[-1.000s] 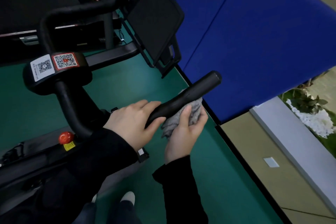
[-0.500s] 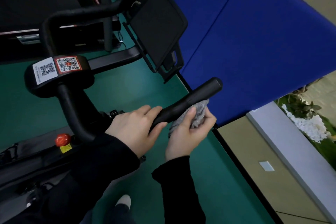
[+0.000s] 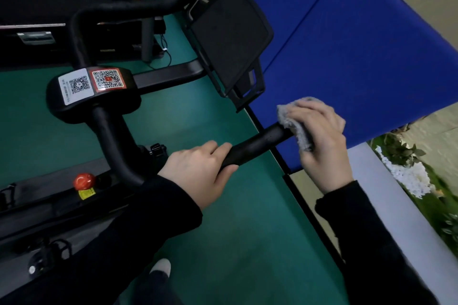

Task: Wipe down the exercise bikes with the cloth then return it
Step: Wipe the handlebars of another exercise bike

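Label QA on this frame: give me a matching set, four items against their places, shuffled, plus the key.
Items:
1. cloth
2. left hand
3. red knob
4. black panel

Places:
A. right beside a yellow label
B. gripping the handlebar on its near part
C. over the handlebar's far end, under the right hand
D. mounted past the QR stickers, next to the blue mat

Pairs: 1-C; 2-B; 3-A; 4-D
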`<action>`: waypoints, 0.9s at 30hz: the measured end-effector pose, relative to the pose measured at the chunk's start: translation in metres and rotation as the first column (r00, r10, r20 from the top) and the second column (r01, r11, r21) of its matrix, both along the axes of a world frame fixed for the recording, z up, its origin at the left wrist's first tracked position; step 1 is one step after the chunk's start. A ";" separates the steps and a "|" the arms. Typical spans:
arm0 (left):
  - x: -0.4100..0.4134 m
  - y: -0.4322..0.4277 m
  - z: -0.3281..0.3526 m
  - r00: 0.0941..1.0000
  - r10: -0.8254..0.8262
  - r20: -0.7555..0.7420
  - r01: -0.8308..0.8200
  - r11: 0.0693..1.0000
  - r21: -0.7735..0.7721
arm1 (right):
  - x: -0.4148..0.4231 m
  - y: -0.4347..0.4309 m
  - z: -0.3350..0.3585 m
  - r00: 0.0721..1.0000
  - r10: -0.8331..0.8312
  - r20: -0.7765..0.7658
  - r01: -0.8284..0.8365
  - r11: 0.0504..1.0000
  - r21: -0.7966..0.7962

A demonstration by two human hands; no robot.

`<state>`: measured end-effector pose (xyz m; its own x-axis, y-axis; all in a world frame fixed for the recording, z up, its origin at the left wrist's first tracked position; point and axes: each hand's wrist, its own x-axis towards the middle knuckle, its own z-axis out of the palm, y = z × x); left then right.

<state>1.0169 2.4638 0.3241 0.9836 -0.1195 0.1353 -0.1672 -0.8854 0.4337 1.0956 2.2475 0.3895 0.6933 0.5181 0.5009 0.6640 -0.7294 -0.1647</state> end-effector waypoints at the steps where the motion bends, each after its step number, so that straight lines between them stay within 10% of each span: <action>1: 0.000 0.000 0.000 1.000 0.002 0.006 -0.002 1.000 0.005 | 0.000 0.001 0.004 0.998 0.056 -0.011 -0.057 0.995 -0.086; 6: 0.000 0.001 -0.002 1.000 0.000 0.024 0.000 1.000 -0.003 | -0.002 0.024 0.009 0.944 0.302 -0.132 -0.329 0.881 -0.340; 27: -0.002 -0.002 -0.008 0.997 0.007 0.076 -0.005 1.000 -0.023 | 0.040 0.035 0.051 0.861 0.055 -0.506 -0.302 0.855 -0.421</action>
<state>1.0152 2.4617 0.3160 0.9710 -0.1096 0.2123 -0.1952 -0.8764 0.4402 1.1352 2.2824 0.4407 0.6456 0.7391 -0.1924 0.7243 -0.6724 -0.1528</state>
